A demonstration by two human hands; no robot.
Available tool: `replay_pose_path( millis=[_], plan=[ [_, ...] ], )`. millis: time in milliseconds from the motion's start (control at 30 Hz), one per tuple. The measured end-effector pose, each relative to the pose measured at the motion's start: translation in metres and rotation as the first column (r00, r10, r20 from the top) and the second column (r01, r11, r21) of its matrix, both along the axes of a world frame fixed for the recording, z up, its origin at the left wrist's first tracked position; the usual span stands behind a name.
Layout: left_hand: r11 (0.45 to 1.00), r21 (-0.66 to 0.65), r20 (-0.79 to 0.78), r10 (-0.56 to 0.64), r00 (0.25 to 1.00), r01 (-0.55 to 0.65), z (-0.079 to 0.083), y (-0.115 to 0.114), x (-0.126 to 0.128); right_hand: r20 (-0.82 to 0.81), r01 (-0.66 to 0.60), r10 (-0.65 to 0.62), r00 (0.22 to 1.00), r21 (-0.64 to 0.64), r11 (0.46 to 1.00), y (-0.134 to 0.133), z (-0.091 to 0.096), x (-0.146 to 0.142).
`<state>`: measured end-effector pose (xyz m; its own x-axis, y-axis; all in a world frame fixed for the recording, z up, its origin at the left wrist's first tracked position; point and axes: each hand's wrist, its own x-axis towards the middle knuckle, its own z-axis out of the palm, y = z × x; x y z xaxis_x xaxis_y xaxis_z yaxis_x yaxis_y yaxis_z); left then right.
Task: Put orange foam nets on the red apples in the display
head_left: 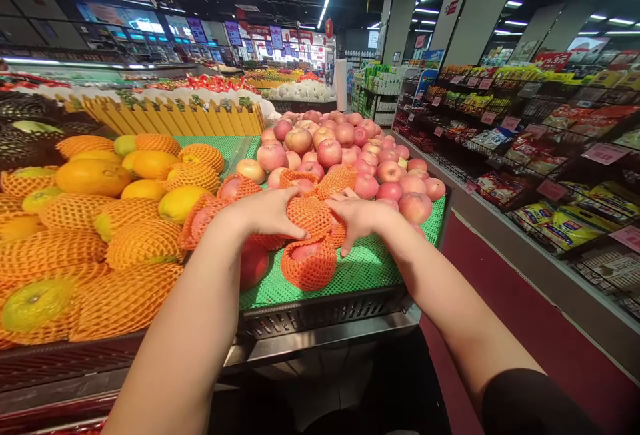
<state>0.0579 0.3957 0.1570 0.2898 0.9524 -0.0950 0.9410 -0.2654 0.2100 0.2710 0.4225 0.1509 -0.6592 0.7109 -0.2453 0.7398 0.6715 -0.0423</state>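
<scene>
Centre of the frame, I have both hands on one apple wrapped in an orange foam mesh sleeve [311, 213]. My left hand [273, 215] is cupped over its left side, fingers curled down onto the mesh. My right hand [357, 218] lies against its right side with fingers spread and only the tips touching the sleeve. The wrapped apple sits on the green perforated mat [373, 267] among other sleeved ones, and a second netted apple [307, 263] lies just below it, nearer the metal front edge. Above, toward the upper middle, is the heap of bare pink-red apples [340, 148]. The left of the frame holds large yellow-orange citrus fruit in orange netting [93, 178]. Dark shelves of packaged goods [575, 221] run down the right side.
</scene>
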Motion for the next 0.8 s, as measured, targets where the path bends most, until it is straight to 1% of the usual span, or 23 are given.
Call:
replay_pose_path(
  millis=[67,133,233,367,433,500,600,667,700,733,767,800],
  plan=[
    [1.000,-0.011,-0.019,0.003,1.000,-0.003,0.000,0.000,-0.001,0.054,0.053,-0.059,0.997,0.100,0.994,-0.006,-0.004,-0.012],
    [1.000,-0.007,-0.030,0.009,1.000,-0.010,-0.001,0.001,-0.002,0.078,0.046,-0.061,0.995,0.187,0.981,-0.010,-0.008,-0.023],
    [1.000,0.007,-0.018,0.019,1.000,-0.018,-0.003,0.002,-0.003,0.123,0.018,-0.052,0.991,0.264,0.964,-0.015,-0.014,-0.033],
    [1.000,0.009,-0.042,0.030,0.999,-0.030,-0.002,0.001,-0.001,0.097,0.072,-0.112,0.989,0.343,0.936,-0.021,-0.019,-0.036],
    [0.999,0.004,-0.059,0.047,0.997,-0.047,-0.001,-0.001,0.001,0.096,0.063,-0.101,0.990,0.340,0.938,-0.022,-0.017,-0.032],
    [0.997,-0.012,-0.069,0.073,0.995,-0.074,-0.002,-0.003,0.005,0.107,0.065,-0.100,0.989,0.289,0.955,-0.021,-0.010,-0.026],
    [0.995,-0.039,-0.039,0.087,0.995,-0.088,-0.004,-0.001,0.015,0.111,0.166,-0.180,0.977,0.124,0.978,-0.010,0.003,-0.014],
    [0.994,-0.054,-0.024,0.090,0.996,-0.091,-0.003,0.003,0.022,0.098,0.223,-0.223,0.970,0.010,0.975,-0.002,0.012,-0.006],
    [0.995,-0.042,-0.042,0.092,0.995,-0.094,-0.002,0.002,0.025,0.082,0.231,-0.228,0.970,-0.029,0.972,0.000,0.016,-0.001],
    [0.996,-0.004,-0.071,0.091,0.993,-0.092,0.001,-0.002,0.025,0.043,0.230,-0.228,0.973,-0.036,0.973,-0.001,0.020,0.004],
    [0.995,0.067,-0.094,0.083,0.992,-0.077,0.003,-0.010,0.024,-0.042,0.209,-0.209,0.977,-0.001,0.978,-0.007,0.022,0.012],
    [0.983,0.173,-0.092,0.075,0.993,-0.058,0.005,-0.026,0.020,-0.181,0.175,-0.159,0.971,0.076,0.982,-0.019,0.023,0.022]
  ],
)
